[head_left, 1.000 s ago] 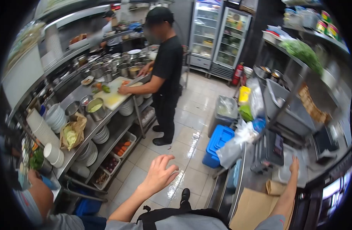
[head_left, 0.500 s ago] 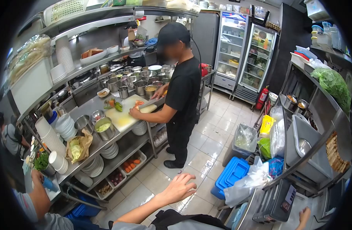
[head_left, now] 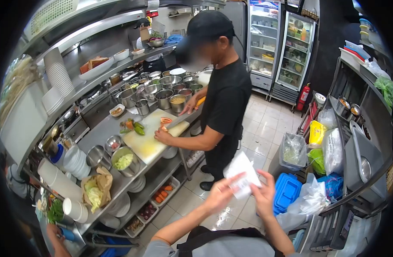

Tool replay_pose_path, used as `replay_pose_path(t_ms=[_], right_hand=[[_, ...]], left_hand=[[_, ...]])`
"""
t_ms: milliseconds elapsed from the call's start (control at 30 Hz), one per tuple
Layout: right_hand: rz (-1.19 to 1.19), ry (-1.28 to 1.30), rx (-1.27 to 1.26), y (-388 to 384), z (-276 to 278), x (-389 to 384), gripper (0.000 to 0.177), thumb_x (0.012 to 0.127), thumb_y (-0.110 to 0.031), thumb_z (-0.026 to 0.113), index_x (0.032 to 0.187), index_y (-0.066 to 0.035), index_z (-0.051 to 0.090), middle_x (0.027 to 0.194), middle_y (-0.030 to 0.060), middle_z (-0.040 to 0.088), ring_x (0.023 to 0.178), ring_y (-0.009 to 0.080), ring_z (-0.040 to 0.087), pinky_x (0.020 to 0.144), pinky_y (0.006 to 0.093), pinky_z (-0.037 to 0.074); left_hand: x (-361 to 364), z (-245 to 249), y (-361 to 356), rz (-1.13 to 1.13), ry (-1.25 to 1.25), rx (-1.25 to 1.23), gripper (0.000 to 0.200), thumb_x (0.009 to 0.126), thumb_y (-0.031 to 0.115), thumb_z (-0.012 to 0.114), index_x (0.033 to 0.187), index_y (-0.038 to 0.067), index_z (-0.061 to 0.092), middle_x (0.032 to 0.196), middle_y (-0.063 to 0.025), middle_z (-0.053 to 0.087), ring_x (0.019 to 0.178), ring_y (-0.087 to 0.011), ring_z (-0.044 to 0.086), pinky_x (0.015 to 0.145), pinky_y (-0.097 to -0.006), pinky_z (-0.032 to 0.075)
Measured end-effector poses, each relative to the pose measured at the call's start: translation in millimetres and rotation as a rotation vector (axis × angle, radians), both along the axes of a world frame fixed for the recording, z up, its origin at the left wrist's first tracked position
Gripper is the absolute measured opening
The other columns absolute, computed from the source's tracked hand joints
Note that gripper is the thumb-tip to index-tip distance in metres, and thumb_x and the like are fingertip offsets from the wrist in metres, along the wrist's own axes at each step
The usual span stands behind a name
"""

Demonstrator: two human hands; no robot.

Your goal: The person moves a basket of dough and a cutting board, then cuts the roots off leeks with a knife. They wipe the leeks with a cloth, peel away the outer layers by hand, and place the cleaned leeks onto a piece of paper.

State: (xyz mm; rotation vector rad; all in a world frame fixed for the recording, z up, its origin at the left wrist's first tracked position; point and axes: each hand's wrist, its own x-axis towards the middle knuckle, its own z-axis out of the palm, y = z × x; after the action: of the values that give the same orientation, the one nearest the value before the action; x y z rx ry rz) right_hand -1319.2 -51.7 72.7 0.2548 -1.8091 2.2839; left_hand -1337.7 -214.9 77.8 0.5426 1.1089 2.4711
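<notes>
White paper (head_left: 241,171) up in front of the torso, both hands on it. Left hand (head_left: 221,192) pinches its left side, fingers nearly closed, only the sheet between. Right hand (head_left: 265,193) has the lower right edge, thumb and fingers drawn in on it; exact finger contact blurred. Paper is tilted, print on it too blurred to read. Beyond the grip, slightly left: co-worker (head_left: 228,96) in black, knife (head_left: 179,122) in hand over cutting board (head_left: 140,147), with green peppers (head_left: 138,128) on the board. Left of the grip: metal pot (head_left: 127,165) of chopped greens, then brown paper bag (head_left: 105,180) with leafy vegetable (head_left: 93,195). Right of the grip: blue bin (head_left: 286,192) on the floor, clear plastic bag (head_left: 308,198) beside it.
</notes>
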Motion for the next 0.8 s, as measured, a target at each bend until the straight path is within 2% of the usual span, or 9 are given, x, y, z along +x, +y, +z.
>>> replay_pose_path(t_ms=[167, 267, 333, 500, 533, 633, 700, 767, 800], right_hand=[[0.316, -0.078, -0.121, -143.3, -10.4, -121.9, 0.068, 0.091, -0.007, 0.051, 0.142, -0.018, 0.007, 0.122, 0.0156, 0.048, 0.096, 0.0207, 0.061, 0.077, 0.0293, 0.051], [0.290, -0.137, -0.029, -178.1, -40.5, -162.1, 0.065, 0.093, -0.013, 0.049, 0.142, -0.019, 0.007, 0.123, 0.0153, 0.045, 0.095, 0.0211, 0.062, 0.075, 0.0292, 0.051], [0.261, -0.272, -0.037, -179.5, -62.3, -177.3, 0.061, 0.094, -0.015, 0.046, 0.142, -0.018, 0.008, 0.122, 0.0145, 0.046, 0.095, 0.0230, 0.062, 0.076, 0.0303, 0.051], [-0.044, -0.499, -0.057, -109.4, -141.9, -165.5, 0.048, 0.093, -0.020, 0.050, 0.134, -0.017, 0.025, 0.119, 0.0147, 0.049, 0.090, 0.0239, 0.063, 0.073, 0.0327, 0.050], [-0.084, -0.563, -0.019, -88.2, -155.1, -153.7, 0.043, 0.093, -0.018, 0.049, 0.132, -0.016, 0.030, 0.115, 0.0136, 0.052, 0.089, 0.0235, 0.063, 0.072, 0.0329, 0.050], [-0.192, -0.588, 0.167, -34.2, -193.9, -115.2, 0.026, 0.091, -0.016, 0.051, 0.116, -0.010, 0.049, 0.099, 0.0117, 0.061, 0.080, 0.0189, 0.063, 0.066, 0.0286, 0.048], [-0.303, -0.752, 0.027, -14.5, -198.7, -93.2, 0.019, 0.091, -0.013, 0.049, 0.110, -0.009, 0.052, 0.092, 0.0104, 0.063, 0.076, 0.0182, 0.063, 0.062, 0.0273, 0.048], [-0.354, -0.816, 0.123, 4.4, -222.1, -82.1, 0.019, 0.090, -0.012, 0.049, 0.109, -0.009, 0.051, 0.091, 0.0106, 0.063, 0.072, 0.0184, 0.064, 0.058, 0.0274, 0.048], [-0.379, -0.841, 0.160, 6.7, -233.8, -85.0, 0.019, 0.090, -0.011, 0.049, 0.109, -0.009, 0.050, 0.091, 0.0107, 0.062, 0.071, 0.0185, 0.064, 0.056, 0.0274, 0.047]], left_hand=[[-158.0, 39.8, -138.1, 0.486, -0.026, 0.105, 0.041, 0.098, 0.022, 0.036, 0.128, -0.005, 0.040, 0.130, -0.0129, 0.046, 0.117, -0.0233, 0.048, 0.100, -0.0388, 0.039], [-272.2, 52.4, -239.4, 0.446, -0.072, 0.142, 0.073, 0.092, 0.056, 0.031, 0.128, -0.007, 0.033, 0.130, -0.0247, 0.041, 0.120, -0.0367, 0.044, 0.102, -0.0508, 0.033], [-336.2, 51.8, -291.7, 0.400, -0.116, 0.215, 0.079, 0.090, 0.060, 0.033, 0.131, -0.007, 0.027, 0.127, -0.0275, 0.042, 0.120, -0.0384, 0.042, 0.101, -0.0520, 0.034], [-420.2, 77.3, -336.3, 0.430, -0.039, 0.131, 0.051, 0.094, 0.036, 0.043, 0.121, -0.007, 0.044, 0.120, -0.0202, 0.052, 0.109, -0.0326, 0.053, 0.097, -0.0482, 0.040], [-409.1, 105.3, -321.8, 0.591, 0.035, 0.042, 0.032, 0.086, 0.006, 0.049, 0.115, -0.006, 0.053, 0.117, -0.0152, 0.056, 0.103, -0.0255, 0.057, 0.093, -0.0395, 0.044], [-429.8, 156.8, -313.0, 0.866, 0.363, -0.343, 0.054, 0.065, -0.013, 0.037, 0.114, -0.003, 0.058, 0.115, -0.0111, 0.059, 0.100, -0.0163, 0.057, 0.082, -0.0248, 0.045], [-450.8, 201.7, -304.4, 1.103, 0.568, -0.690, 0.052, 0.062, -0.011, 0.037, 0.107, 0.001, 0.062, 0.108, -0.0118, 0.062, 0.097, -0.0188, 0.056, 0.085, -0.0290, 0.043], [-494.1, 241.3, -304.1, 1.303, 1.033, -0.826, 0.050, 0.062, -0.010, 0.038, 0.102, 0.007, 0.063, 0.105, -0.0186, 0.059, 0.106, -0.0298, 0.050, 0.096, -0.0356, 0.036], [-496.4, 264.8, -291.5, 1.452, 1.046, -0.889, 0.050, 0.062, -0.011, 0.040, 0.101, 0.010, 0.063, 0.103, -0.0214, 0.054, 0.108, -0.0363, 0.046, 0.097, -0.0382, 0.035]])
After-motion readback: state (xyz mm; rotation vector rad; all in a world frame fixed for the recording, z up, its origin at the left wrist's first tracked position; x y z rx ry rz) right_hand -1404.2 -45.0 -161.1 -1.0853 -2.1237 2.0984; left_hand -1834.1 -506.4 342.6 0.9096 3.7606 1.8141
